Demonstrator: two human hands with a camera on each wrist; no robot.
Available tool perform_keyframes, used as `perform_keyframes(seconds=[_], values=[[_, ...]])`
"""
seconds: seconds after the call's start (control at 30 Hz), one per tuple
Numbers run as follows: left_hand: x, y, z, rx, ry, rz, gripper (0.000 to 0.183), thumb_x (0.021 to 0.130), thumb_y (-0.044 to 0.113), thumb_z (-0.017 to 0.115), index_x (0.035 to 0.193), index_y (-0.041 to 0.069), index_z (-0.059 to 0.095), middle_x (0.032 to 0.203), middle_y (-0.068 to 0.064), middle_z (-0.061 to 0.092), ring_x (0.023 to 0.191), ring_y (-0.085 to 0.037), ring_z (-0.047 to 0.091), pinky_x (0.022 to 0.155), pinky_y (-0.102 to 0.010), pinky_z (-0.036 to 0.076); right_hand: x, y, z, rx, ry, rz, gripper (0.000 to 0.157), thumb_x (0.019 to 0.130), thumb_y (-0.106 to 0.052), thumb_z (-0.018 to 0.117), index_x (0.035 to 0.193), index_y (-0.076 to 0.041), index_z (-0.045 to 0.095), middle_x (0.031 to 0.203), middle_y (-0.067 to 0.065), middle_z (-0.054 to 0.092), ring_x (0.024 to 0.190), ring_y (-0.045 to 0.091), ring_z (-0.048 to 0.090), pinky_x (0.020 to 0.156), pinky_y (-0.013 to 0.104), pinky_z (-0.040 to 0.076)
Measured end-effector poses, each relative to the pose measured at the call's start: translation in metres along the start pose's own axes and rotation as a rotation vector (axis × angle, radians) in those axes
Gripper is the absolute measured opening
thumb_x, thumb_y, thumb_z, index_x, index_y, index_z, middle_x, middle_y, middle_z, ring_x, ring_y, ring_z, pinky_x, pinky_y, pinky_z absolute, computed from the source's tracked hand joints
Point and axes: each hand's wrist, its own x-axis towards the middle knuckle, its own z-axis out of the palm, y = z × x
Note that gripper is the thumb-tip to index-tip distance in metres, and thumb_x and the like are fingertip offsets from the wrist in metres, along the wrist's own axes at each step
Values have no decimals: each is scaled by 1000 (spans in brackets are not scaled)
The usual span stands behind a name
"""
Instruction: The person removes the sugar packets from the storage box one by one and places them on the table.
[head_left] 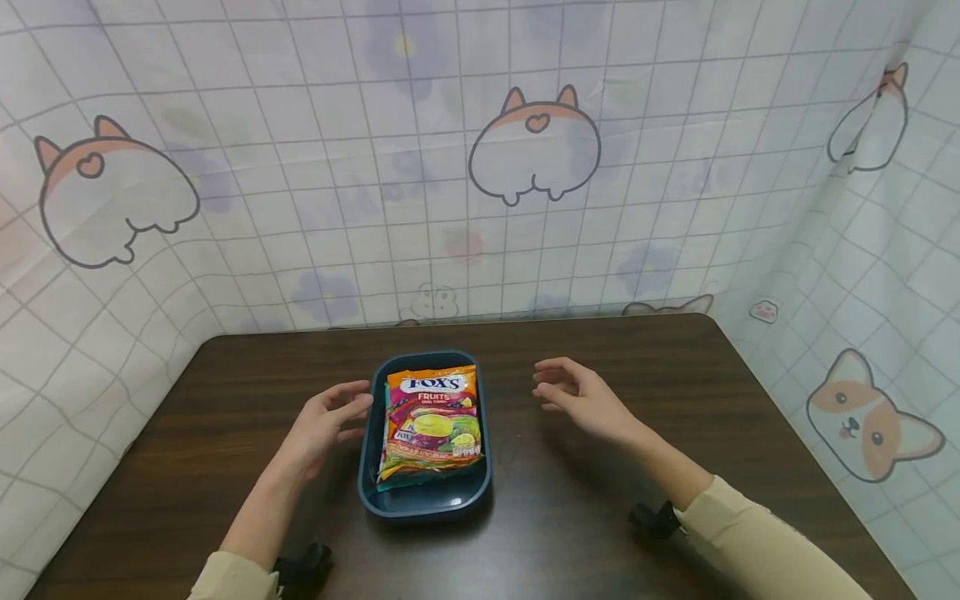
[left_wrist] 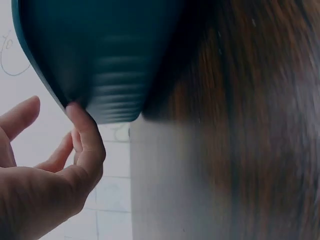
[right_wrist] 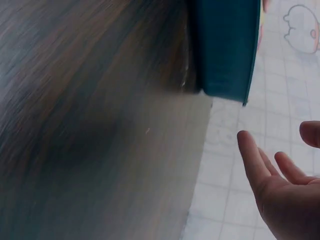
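A dark blue tray (head_left: 375, 497) with rounded corners stands on the table. In it lies an orange and purple candy bag (head_left: 432, 417) marked FOX'S FRUITS, and a teal edge of another bag shows from beneath. My left hand (head_left: 321, 423) is at the tray's left side, its fingers relaxed and fingertips right at the rim. In the left wrist view, one fingertip overlaps the rim of the tray (left_wrist: 120, 60). To the right of the tray, my right hand (head_left: 583, 400) hovers apart from it with loosely bent fingers and nothing in them.
The dark wood table (head_left: 570, 533) has rounded far corners. A white gridded cloth (head_left: 337, 167) with dog drawings hangs behind it and along both sides. Each wrist carries a small black camera, one near the left sleeve (head_left: 232, 577) and one near the right sleeve (head_left: 757, 542).
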Motion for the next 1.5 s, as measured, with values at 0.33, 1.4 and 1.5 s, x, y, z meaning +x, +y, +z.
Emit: perform_keyframes(seconds=[0.33,1.4,1.5], values=[[4,1,7,7,2,-67,63,103,26,65,155,3,38,139,-21,49,120,-35,53,104,-51,48,7,-19,24,156,-53,70,45,105,-16,61,144,2,47,142,22,54,129,41,56,101,56,47],[3,0,20,117,61,-75,79,92,33,79,152,1,38,129,-21,52,111,-34,52,86,-39,55,20,-50,81,190,-137,190,54,105,-25,61,151,-2,44,153,22,45,135,35,50,109,48,42],[3,0,20,121,59,-72,79,93,32,79,152,0,38,128,-22,52,111,-35,51,84,-39,55,20,-57,89,167,-111,216,55,105,-27,61,151,-4,43,156,22,42,139,36,45,111,52,40]])
